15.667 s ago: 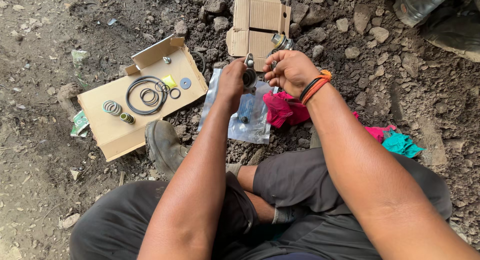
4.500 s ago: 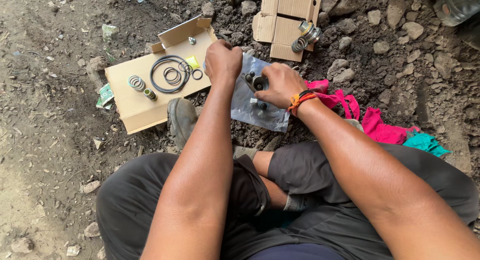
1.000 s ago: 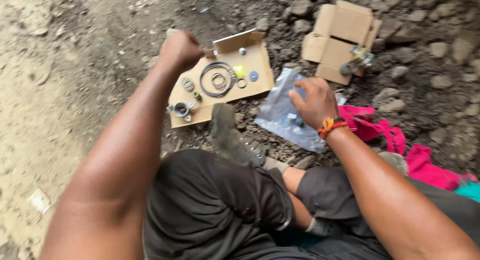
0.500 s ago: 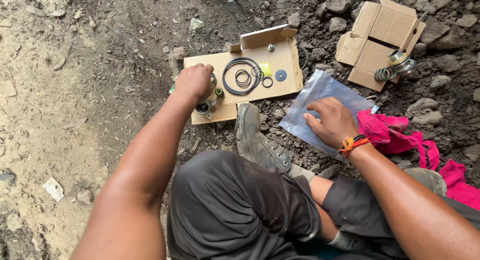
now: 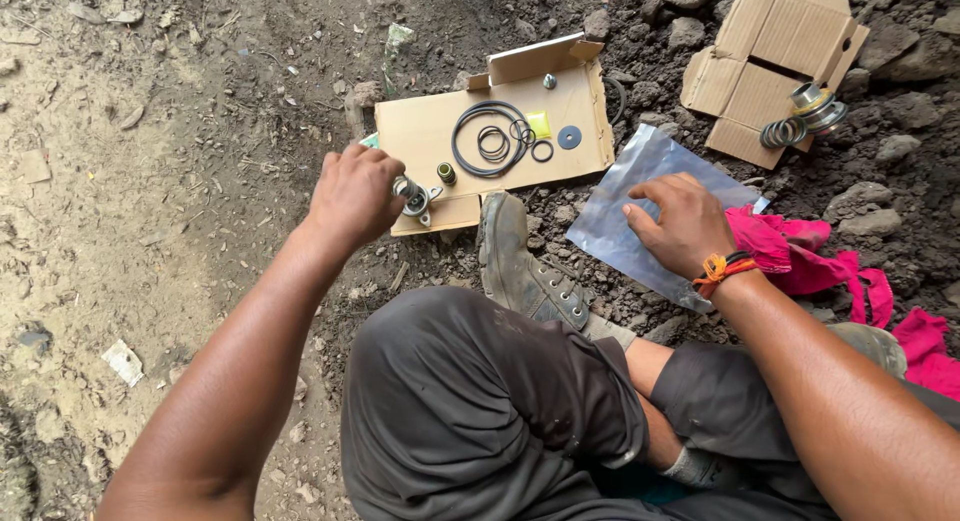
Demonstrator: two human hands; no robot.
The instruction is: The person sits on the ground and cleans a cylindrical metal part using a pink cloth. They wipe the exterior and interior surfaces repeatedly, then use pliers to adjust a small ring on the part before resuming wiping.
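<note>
My left hand [image 5: 355, 193] is closed on a small metal valve part [image 5: 413, 198] at the near left corner of a flattened cardboard box [image 5: 430, 131]. On that cardboard lie black rubber O-rings [image 5: 490, 139], a small dark cylinder [image 5: 446, 173], a yellow piece [image 5: 539, 125] and a blue washer [image 5: 570, 137]. My right hand [image 5: 682, 221] rests palm down, fingers spread, on a clear plastic bag [image 5: 640, 181] on the dirt. An orange band circles that wrist.
A second flattened cardboard box [image 5: 770, 41] at the upper right carries a metal fitting with a spring [image 5: 805, 114]. Pink cloth [image 5: 810, 261] lies right of the bag. My boot [image 5: 520, 266] points at the first box. Stones and loose dirt surround everything.
My left hand has pulled back from the box's left edge with the metal part in its fingers. My right hand stays on the plastic bag.
</note>
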